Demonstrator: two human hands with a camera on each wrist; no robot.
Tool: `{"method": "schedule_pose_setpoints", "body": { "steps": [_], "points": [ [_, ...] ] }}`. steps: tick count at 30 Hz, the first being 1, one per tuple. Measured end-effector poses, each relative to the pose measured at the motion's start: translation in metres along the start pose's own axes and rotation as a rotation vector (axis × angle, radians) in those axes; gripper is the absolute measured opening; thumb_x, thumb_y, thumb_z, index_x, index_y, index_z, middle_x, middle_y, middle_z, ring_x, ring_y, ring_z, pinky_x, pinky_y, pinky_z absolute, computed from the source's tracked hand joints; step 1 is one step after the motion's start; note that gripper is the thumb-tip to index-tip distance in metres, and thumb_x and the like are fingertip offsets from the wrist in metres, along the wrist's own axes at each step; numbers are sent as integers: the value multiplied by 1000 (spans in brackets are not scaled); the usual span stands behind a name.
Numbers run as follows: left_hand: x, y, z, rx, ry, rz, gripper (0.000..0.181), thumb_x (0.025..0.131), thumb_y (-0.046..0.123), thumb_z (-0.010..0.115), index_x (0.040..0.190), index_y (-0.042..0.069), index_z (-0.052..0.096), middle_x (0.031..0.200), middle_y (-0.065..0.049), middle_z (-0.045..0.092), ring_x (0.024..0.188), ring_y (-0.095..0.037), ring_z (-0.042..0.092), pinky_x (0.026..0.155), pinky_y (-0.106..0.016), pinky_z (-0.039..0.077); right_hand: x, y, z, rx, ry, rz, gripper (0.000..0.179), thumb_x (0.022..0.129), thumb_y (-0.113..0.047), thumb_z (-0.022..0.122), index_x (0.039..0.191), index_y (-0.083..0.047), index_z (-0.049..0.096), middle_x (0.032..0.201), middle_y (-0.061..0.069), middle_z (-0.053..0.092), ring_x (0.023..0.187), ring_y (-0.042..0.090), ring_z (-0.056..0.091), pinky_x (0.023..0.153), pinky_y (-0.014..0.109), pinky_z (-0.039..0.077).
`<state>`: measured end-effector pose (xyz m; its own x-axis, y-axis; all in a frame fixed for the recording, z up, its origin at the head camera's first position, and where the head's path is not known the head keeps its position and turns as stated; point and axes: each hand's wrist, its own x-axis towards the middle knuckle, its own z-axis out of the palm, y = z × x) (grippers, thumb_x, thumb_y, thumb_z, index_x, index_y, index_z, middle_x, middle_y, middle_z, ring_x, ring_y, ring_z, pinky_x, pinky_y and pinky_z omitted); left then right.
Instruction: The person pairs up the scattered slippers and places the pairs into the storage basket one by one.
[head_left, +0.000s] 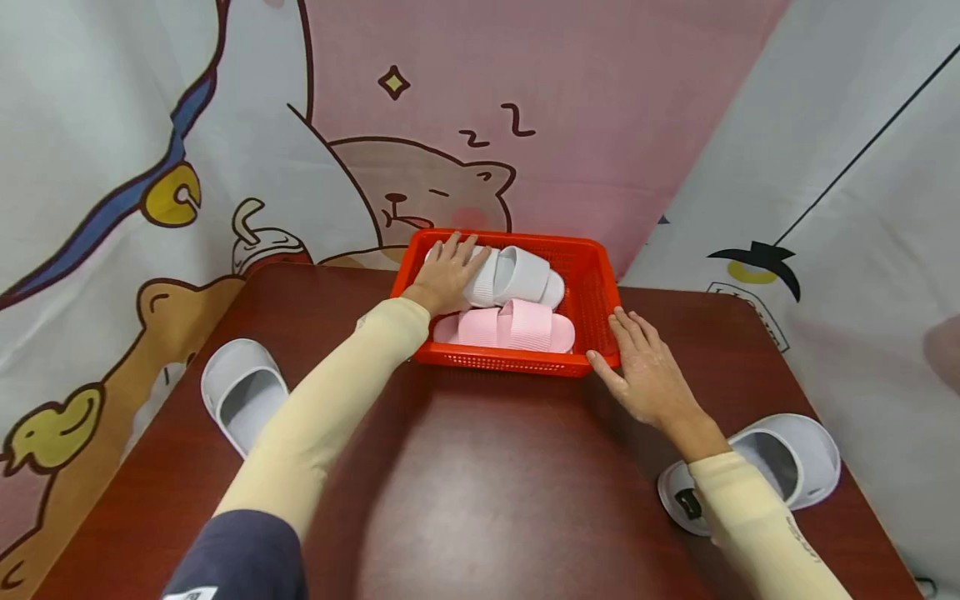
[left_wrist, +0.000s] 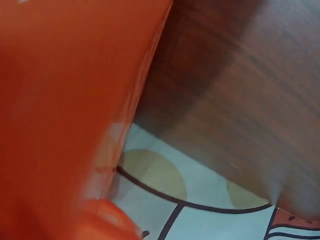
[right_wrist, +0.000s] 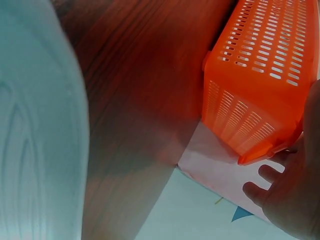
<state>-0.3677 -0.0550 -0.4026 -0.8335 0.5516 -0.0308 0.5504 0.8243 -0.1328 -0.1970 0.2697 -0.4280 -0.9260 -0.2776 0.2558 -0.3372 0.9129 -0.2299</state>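
A red plastic basket stands at the back of the table. Inside it, white slippers lie behind pink slippers. My left hand reaches over the basket's left end, its fingers stretched across the white slippers; whether it presses on them I cannot tell. At the basket's front right corner is my right hand, fingers extended along the rim and thumb spread. The right wrist view also shows this hand beside the perforated basket wall. The left wrist view shows no hand, only the basket side, blurred.
One light grey slipper lies on the brown table at the left, partly behind the left sleeve. Another grey slipper is at the right, beneath the right forearm. A cartoon-printed cloth hangs behind the table.
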Motion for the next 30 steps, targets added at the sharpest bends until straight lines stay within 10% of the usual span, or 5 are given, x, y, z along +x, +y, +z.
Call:
{"method": "schedule_pose_setpoints", "body": {
  "steps": [5,9,17,30],
  "points": [
    [-1,3,1,-42,-120,-115,98,89,42,72,165,31,11,157,-21,23,138,-39,28,113,-56,29,0,-3,1,5,-19,8,77,102,-50,47,152,8,35,158,27,33,145,45,24,114,63,22],
    [-6,4,-4,-201,-168,-94,91,92,29,70,164,17,15,157,-22,28,138,-38,37,115,-50,31,-1,-3,0,4,-9,14,77,103,-48,47,152,9,35,158,27,32,144,46,25,113,64,23],
    [-17,1,-11,-330,-271,-73,72,100,18,49,163,9,15,168,-20,4,146,-35,32,118,-45,25,-4,-3,-1,10,-45,45,80,103,-53,44,155,6,32,160,25,29,145,45,23,113,65,22],
    [-60,0,-13,-360,-235,-8,69,103,38,51,161,10,27,165,-12,25,148,-29,29,120,-45,20,-2,-4,0,9,-6,41,77,102,-51,44,155,5,31,160,25,28,141,48,26,111,66,23]
  ]
}}
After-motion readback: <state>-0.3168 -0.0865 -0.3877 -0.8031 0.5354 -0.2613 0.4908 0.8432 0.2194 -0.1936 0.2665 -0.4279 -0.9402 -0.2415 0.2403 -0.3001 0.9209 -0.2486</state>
